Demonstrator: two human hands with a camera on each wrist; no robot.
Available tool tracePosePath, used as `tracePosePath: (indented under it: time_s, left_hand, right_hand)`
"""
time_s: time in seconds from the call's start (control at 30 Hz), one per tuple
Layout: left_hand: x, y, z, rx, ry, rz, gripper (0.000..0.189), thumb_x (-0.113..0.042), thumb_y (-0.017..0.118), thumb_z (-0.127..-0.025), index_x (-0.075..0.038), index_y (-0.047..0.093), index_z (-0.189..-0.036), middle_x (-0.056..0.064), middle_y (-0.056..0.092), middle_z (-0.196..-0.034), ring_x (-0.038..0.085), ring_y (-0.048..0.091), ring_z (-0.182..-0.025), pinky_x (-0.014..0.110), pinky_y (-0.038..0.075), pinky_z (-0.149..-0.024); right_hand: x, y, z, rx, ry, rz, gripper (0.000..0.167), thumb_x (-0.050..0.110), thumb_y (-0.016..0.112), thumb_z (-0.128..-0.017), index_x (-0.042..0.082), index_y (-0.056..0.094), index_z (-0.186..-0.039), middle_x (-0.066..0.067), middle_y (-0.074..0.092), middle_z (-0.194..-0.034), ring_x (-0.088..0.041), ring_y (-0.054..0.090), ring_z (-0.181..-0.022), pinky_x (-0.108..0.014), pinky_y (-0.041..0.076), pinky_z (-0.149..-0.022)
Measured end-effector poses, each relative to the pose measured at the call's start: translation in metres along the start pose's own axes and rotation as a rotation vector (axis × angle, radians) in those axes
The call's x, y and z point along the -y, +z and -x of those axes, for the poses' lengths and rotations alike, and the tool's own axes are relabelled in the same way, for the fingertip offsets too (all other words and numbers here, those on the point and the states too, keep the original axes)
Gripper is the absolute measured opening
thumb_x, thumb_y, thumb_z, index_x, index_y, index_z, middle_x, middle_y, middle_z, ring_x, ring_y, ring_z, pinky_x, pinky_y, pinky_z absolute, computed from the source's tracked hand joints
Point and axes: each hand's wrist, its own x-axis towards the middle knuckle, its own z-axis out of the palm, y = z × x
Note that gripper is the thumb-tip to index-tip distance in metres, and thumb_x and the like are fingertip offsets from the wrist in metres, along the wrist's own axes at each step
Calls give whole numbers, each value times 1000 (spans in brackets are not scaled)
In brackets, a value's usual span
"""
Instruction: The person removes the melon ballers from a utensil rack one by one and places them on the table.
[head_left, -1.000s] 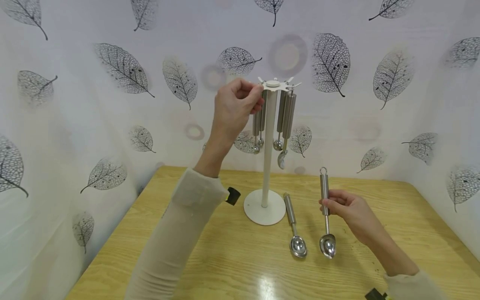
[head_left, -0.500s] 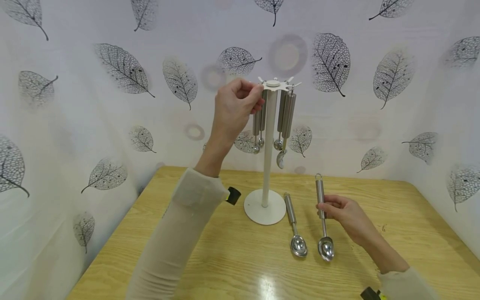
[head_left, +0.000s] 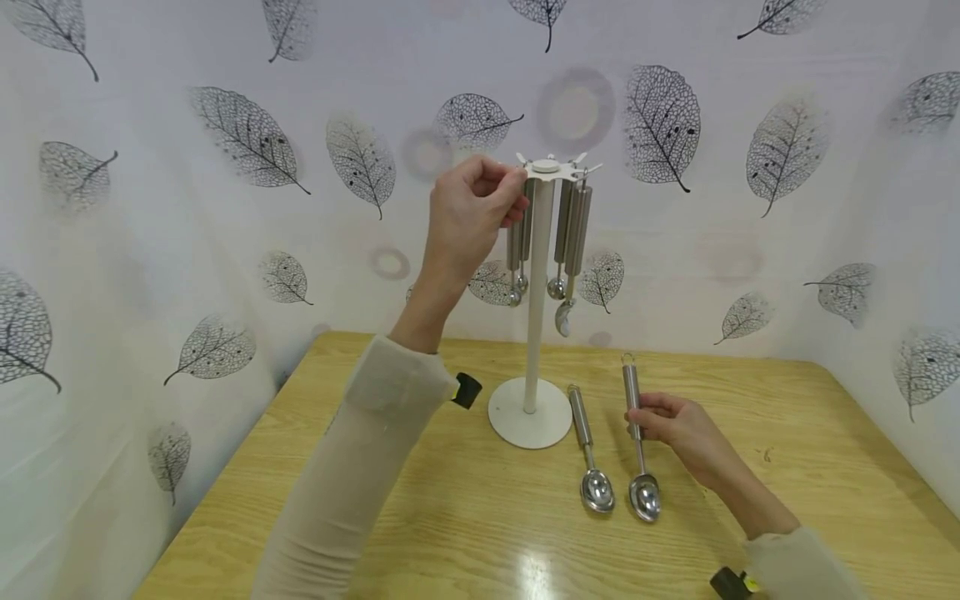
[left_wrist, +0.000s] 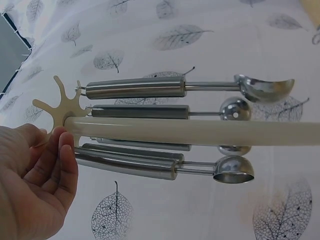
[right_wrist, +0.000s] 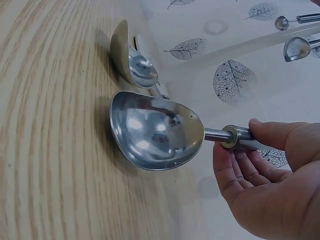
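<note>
At the top of a white hanging rack [head_left: 534,317], my left hand [head_left: 472,208] pinches one of the hooked arms between thumb and fingers; the left wrist view shows the same grip. Several steel scoops [left_wrist: 135,89] with tubular handles hang from the other hooks. My right hand [head_left: 686,437] holds an ice cream scoop [right_wrist: 157,131] by its handle, the bowl low over the table. Whether that bowl touches the wood I cannot tell. To its left lies a second scoop [head_left: 597,492], flat on the table.
The rack's round white base [head_left: 510,421] stands on the wooden table [head_left: 450,533], close to the second scoop's handle end. Behind the table hangs a pale leaf-printed cloth [head_left: 360,258].
My right hand has moved left with its ice cream scoop, which now lies nearer the second scoop and tilts more. My left hand stays at the rack's top.
</note>
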Motion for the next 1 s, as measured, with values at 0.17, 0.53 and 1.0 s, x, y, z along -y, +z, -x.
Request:
tracePosePath:
  time_s: [0.17, 0.53, 1.0]
  left_hand:
    - [-1, 0, 0, 1, -2, 2, 9, -5, 71, -103, 2, 69, -99, 13, 72, -81, 23, 70, -72, 30, 62, -70]
    - [0, 0, -1, 0, -11, 2, 9, -6, 71, -102, 2, 69, -98, 14, 73, -81, 21, 70, -70, 30, 62, -70]
    - [0, 0, 1, -3, -15, -13, 10, -6, 71, -103, 3, 69, -101, 14, 73, -83, 21, 70, -71, 35, 63, -73]
  right_hand:
    - [-4, 2, -4, -5, 18, 12, 53, 9, 66, -106, -23, 45, -142, -27, 69, -125, -20, 72, -101, -25, 58, -91]
    - [-13, 10, -14, -38, 63, 83, 53, 12, 68, -105, -21, 48, -141, -25, 67, -125, -16, 69, -95, -27, 59, -85]
    - [-26, 30, -17, -159, 108, 124, 52, 16, 70, -104, -16, 53, -141, -23, 70, -121, -15, 65, -87, -24, 59, -73]
